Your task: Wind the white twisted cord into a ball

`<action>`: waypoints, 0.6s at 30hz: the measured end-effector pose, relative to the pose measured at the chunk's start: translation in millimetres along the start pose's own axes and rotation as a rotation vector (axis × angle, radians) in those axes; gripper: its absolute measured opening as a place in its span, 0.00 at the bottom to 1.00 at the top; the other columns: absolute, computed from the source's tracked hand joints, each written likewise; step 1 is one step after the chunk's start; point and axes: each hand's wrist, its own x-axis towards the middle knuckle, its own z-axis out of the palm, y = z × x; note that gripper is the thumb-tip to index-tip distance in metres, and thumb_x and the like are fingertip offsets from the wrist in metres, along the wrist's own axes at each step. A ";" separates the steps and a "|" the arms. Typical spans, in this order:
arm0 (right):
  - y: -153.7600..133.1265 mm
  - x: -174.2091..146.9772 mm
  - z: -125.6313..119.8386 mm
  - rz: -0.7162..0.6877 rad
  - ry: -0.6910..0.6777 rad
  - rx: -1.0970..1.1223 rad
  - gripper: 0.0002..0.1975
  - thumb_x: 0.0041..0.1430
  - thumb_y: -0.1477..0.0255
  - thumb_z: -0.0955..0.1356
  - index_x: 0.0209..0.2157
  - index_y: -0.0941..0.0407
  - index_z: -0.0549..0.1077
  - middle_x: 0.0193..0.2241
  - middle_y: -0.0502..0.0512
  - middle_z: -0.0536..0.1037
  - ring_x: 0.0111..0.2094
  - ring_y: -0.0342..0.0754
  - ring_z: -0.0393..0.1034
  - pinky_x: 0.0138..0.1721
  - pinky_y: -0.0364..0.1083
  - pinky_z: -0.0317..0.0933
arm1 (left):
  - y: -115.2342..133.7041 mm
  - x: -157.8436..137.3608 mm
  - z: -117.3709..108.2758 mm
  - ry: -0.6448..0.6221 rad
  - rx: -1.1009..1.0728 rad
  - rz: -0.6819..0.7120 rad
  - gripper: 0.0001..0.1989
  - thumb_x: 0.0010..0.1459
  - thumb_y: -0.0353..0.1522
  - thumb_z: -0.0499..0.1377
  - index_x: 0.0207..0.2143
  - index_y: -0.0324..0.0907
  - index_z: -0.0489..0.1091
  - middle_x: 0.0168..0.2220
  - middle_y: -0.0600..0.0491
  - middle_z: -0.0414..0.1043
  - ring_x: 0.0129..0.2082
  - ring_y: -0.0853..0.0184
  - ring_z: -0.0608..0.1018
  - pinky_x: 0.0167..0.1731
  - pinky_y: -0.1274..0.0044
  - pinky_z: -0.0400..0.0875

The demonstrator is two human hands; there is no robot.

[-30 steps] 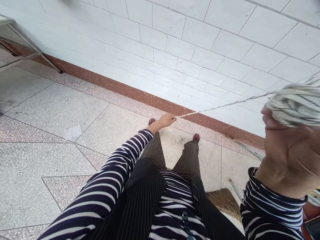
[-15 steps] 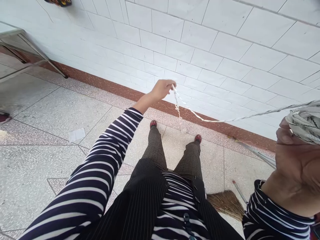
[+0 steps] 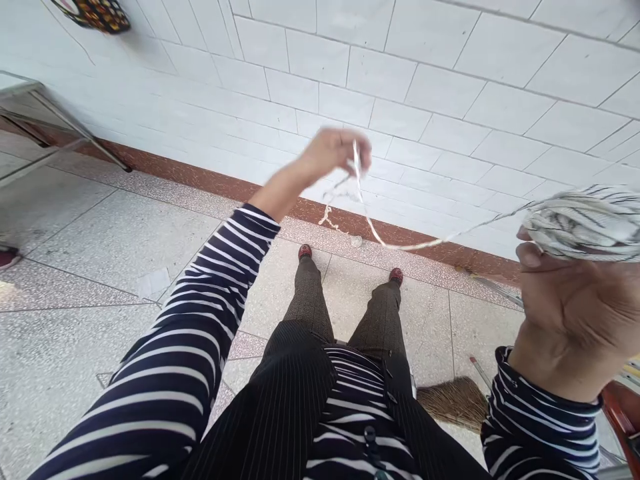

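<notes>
Bundle of white, black-flecked twisted cord (image 3: 585, 223): up close at my right, long axis roughly sideways, held by my right hand (image 3: 575, 307), fingers partly hidden behind it. White twisted strand (image 3: 415, 247) leaves its left end, sags, then climbs to my left hand (image 3: 333, 153), blurred, apparently pinching it; bundle lies well to that hand's right. Pale frayed tail (image 3: 327, 215) dangles below. Containers: none I can make out. Beyond: brown bristle broom (image 3: 453, 403) on pale speckled floor (image 3: 423, 327), white tiled wall (image 3: 220, 100).
</notes>
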 end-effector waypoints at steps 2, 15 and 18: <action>4.0 -0.6 0.5 0.022 -0.051 0.053 0.19 0.38 0.80 0.75 0.36 0.53 0.79 0.37 0.54 0.76 0.35 0.47 0.71 0.21 0.42 0.62 | -56.5 -6.2 20.5 -0.132 0.154 -0.228 0.09 0.62 0.25 0.54 0.36 0.36 0.76 0.34 0.46 0.78 0.32 0.68 0.79 0.37 0.71 0.76; 38.5 -16.0 -7.0 0.302 -0.152 -0.065 0.17 0.37 0.77 0.77 0.34 0.53 0.77 0.32 0.51 0.77 0.29 0.45 0.70 0.19 0.41 0.62 | -210.6 -113.4 147.6 -0.497 0.520 -0.449 0.19 0.59 0.23 0.53 0.50 0.37 0.75 0.52 0.44 0.77 0.51 0.61 0.78 0.52 0.74 0.69; 55.0 -21.3 -1.3 0.404 -0.194 -0.116 0.18 0.38 0.76 0.77 0.35 0.51 0.75 0.33 0.49 0.76 0.28 0.44 0.68 0.21 0.41 0.62 | -180.2 -105.5 164.4 -0.412 0.227 -0.324 0.18 0.65 0.30 0.52 0.54 0.38 0.72 0.52 0.46 0.77 0.51 0.64 0.77 0.53 0.75 0.68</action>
